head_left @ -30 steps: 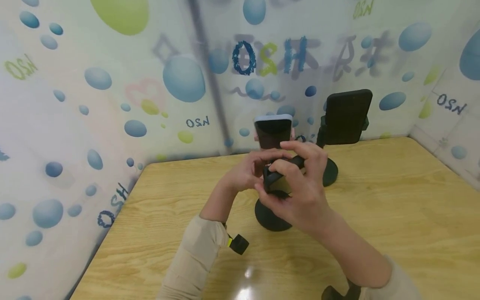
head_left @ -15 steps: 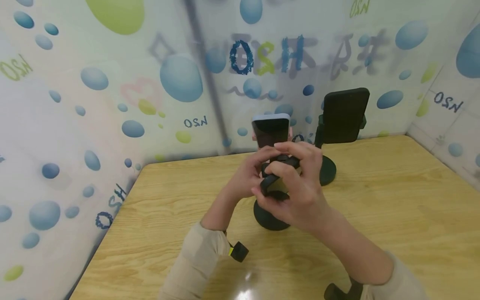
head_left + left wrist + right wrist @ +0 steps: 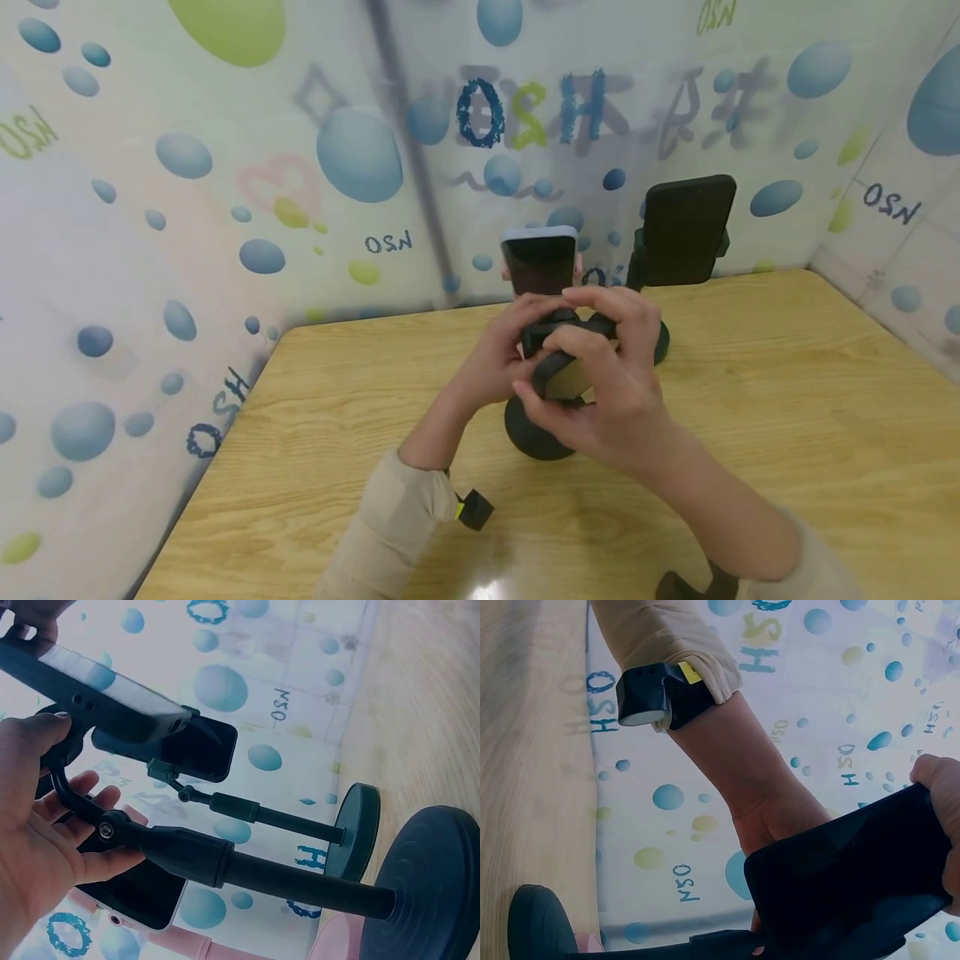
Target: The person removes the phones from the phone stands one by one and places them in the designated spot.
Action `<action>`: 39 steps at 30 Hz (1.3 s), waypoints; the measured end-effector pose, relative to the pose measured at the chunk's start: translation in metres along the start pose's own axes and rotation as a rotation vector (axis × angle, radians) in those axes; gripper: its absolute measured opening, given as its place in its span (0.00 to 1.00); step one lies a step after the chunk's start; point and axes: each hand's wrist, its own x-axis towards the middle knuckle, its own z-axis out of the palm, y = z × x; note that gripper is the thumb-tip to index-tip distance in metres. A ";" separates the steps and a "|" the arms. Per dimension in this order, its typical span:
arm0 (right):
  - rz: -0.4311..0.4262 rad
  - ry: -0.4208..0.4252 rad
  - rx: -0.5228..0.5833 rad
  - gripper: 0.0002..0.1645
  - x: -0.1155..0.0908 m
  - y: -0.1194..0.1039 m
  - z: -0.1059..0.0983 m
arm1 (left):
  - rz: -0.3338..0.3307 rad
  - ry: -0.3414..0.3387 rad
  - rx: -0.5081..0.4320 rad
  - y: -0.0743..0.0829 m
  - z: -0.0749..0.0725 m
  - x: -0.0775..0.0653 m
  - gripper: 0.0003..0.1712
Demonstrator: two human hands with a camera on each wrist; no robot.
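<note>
My right hand (image 3: 622, 392) grips a dark phone (image 3: 847, 862) by its edges, tilted above the table. In the left wrist view the phone's side edge, with small holes, lies close over the round holder of a black phone stand (image 3: 300, 881). My left hand (image 3: 491, 358) holds that stand near its top. Its thumb (image 3: 49, 733) presses on the holder and the fingers lie round the curved arm. The stand's round base (image 3: 536, 429) rests on the table. In the right wrist view the phone hides most of the left hand.
Behind my hands a light-blue-edged phone (image 3: 540, 262) sits in a pink stand (image 3: 187, 941). To the right, a dark green stand (image 3: 356, 832) carries a black phone (image 3: 688, 229). The wooden table (image 3: 787, 417) backs onto a patterned wall (image 3: 337, 83).
The phone in my right hand has shifted slightly right and down, showing more of the black holder between my hands. My left hand stays at the stand.
</note>
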 end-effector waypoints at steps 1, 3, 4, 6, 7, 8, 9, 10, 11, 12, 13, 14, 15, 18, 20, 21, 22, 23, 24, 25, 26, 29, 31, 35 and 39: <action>0.013 -0.001 0.002 0.19 0.000 0.000 -0.002 | -0.001 -0.003 0.013 0.001 0.000 0.000 0.23; 0.040 -0.005 0.005 0.19 -0.002 0.000 -0.005 | -0.004 -0.007 0.033 0.002 0.000 0.000 0.22; 0.053 -0.009 0.005 0.20 -0.003 0.000 -0.007 | -0.007 -0.008 0.038 0.003 0.000 0.000 0.22; 0.079 -0.018 0.003 0.20 -0.005 0.001 -0.010 | -0.009 -0.006 0.049 0.004 0.000 0.000 0.23; 0.092 -0.023 0.002 0.21 -0.006 0.001 -0.012 | -0.010 -0.006 0.052 0.004 0.000 -0.001 0.23; 0.104 -0.031 -0.002 0.21 -0.007 0.001 -0.014 | -0.010 -0.006 0.055 0.004 0.000 -0.001 0.23; 0.116 -0.038 -0.008 0.22 -0.008 0.002 -0.016 | -0.010 -0.005 0.058 0.004 -0.001 -0.001 0.23; 0.127 -0.042 -0.015 0.23 -0.008 0.002 -0.018 | -0.011 -0.005 0.061 0.004 -0.001 -0.001 0.23; 0.140 -0.048 -0.022 0.23 -0.009 0.002 -0.020 | -0.011 -0.005 0.065 0.004 -0.001 -0.002 0.23; 0.150 -0.051 -0.029 0.24 -0.009 0.003 -0.023 | -0.011 -0.005 0.069 0.004 -0.001 -0.002 0.23; 0.161 -0.055 -0.037 0.24 -0.009 0.003 -0.025 | -0.013 -0.004 0.072 0.005 -0.002 -0.002 0.23; 0.172 -0.059 -0.047 0.25 -0.010 0.003 -0.027 | -0.013 -0.002 0.074 0.005 -0.002 -0.002 0.23; 0.183 -0.064 -0.056 0.26 -0.010 0.004 -0.029 | -0.013 0.001 0.077 0.005 -0.002 -0.003 0.23; 0.230 -0.093 -0.089 0.28 -0.010 0.006 -0.036 | -0.017 0.010 0.081 0.006 -0.003 -0.004 0.23; 0.277 -0.127 -0.117 0.30 -0.012 0.008 -0.041 | -0.021 0.018 0.084 0.006 -0.003 -0.005 0.23; 0.301 -0.144 -0.130 0.31 -0.013 0.009 -0.043 | -0.022 0.021 0.083 0.005 -0.003 -0.005 0.23; 0.325 -0.164 -0.145 0.32 -0.014 0.010 -0.046 | -0.022 0.024 0.080 0.005 -0.003 -0.006 0.23; 0.347 -0.179 -0.159 0.33 -0.016 0.011 -0.048 | -0.020 0.028 0.077 0.005 -0.004 -0.006 0.23; 0.363 -0.199 -0.175 0.34 -0.017 0.013 -0.050 | -0.019 0.032 0.074 0.005 -0.004 -0.007 0.23; 0.378 -0.217 -0.188 0.35 -0.019 0.015 -0.052 | -0.015 0.036 0.069 0.005 -0.004 -0.008 0.23; 0.389 -0.235 -0.200 0.35 -0.021 0.017 -0.053 | -0.011 0.037 0.063 0.005 -0.005 -0.009 0.23; 0.444 -0.306 -0.234 0.29 -0.026 0.023 -0.058 | -0.005 0.037 0.054 0.006 -0.008 -0.012 0.23; 0.483 -0.356 -0.260 0.27 -0.030 0.026 -0.061 | -0.009 0.040 0.063 0.007 -0.011 -0.014 0.24; 0.534 -0.433 -0.321 0.27 -0.038 0.035 -0.064 | -0.049 0.049 0.094 0.012 -0.020 -0.019 0.23; 0.610 -0.514 -0.360 0.27 -0.044 0.041 -0.065 | -0.091 0.058 0.099 0.016 -0.031 -0.026 0.22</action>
